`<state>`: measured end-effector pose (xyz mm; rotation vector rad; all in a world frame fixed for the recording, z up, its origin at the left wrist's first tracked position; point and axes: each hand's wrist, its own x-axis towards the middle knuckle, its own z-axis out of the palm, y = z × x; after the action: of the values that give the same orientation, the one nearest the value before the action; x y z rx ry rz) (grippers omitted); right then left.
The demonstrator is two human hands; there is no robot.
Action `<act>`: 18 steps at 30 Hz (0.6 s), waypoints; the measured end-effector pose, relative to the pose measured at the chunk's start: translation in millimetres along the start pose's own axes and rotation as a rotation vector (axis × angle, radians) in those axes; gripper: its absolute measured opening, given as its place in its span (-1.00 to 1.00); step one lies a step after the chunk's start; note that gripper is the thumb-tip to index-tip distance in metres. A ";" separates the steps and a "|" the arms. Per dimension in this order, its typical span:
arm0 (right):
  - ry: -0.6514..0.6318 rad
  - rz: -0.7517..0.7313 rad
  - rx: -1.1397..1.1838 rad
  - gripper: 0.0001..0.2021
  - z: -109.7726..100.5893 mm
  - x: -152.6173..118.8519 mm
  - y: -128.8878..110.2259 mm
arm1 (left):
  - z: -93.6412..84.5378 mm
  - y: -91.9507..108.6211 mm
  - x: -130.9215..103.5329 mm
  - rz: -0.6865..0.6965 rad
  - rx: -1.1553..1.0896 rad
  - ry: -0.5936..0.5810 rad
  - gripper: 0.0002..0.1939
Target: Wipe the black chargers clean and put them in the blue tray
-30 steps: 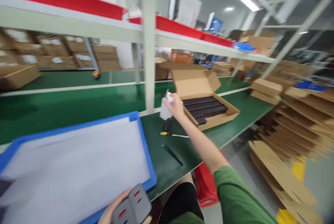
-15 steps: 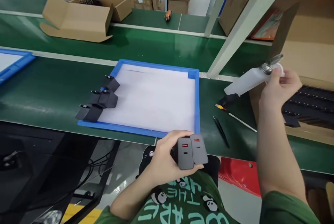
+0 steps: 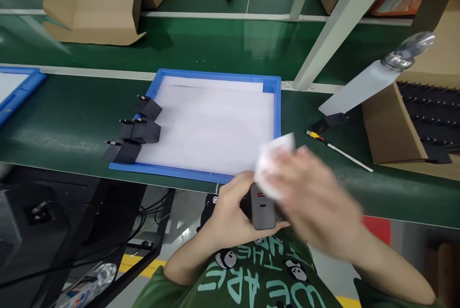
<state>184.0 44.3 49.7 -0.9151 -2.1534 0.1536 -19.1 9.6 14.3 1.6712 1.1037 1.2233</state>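
Observation:
Near my body, my left hand [image 3: 230, 224] is wrapped round dark grey chargers [image 3: 263, 212]; one port face with a red slot shows, and the other is mostly covered. My right hand [image 3: 319, 202], blurred by motion, pinches a white cloth [image 3: 271, 162] at the upper right of those chargers. Whether the cloth touches them I cannot tell. Ahead lies a blue-rimmed tray [image 3: 215, 76] lined with white sheet, with several black chargers [image 3: 145, 131] along its left edge, prongs showing. A white bottle with a metal flip top [image 3: 362, 85] stands to the right.
A single black charger [image 3: 329, 121] and a thin white stick with a yellow-ended plug [image 3: 341, 153] lie by the bottle. An open carton [image 3: 393, 126] of black chargers is at the right. Another open carton [image 3: 100, 13] sits far left. A slanted post [image 3: 334, 35] rises behind the tray.
My right hand has come from the bottle's top down and left to the chargers, bringing the white cloth. The tweezers are now hidden. The view has shifted slightly downward.

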 end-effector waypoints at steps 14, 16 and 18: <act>-0.193 -0.158 -0.010 -0.52 15.6 -34.1 -44.2 | -3.2 -6.3 -6.6 0.040 0.061 0.039 -0.65; -0.202 -0.175 -0.019 -0.52 16.7 -35.9 -45.5 | -2.5 -7.4 -8.5 0.004 0.040 0.031 -0.66; -0.185 -0.180 -0.040 -0.52 17.6 -36.9 -45.1 | -2.3 -8.4 -10.1 0.004 0.031 0.021 -0.65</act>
<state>162.6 -9.9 32.1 -0.7489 -2.4059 0.1097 -24.6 3.0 4.1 1.6878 1.1376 1.2349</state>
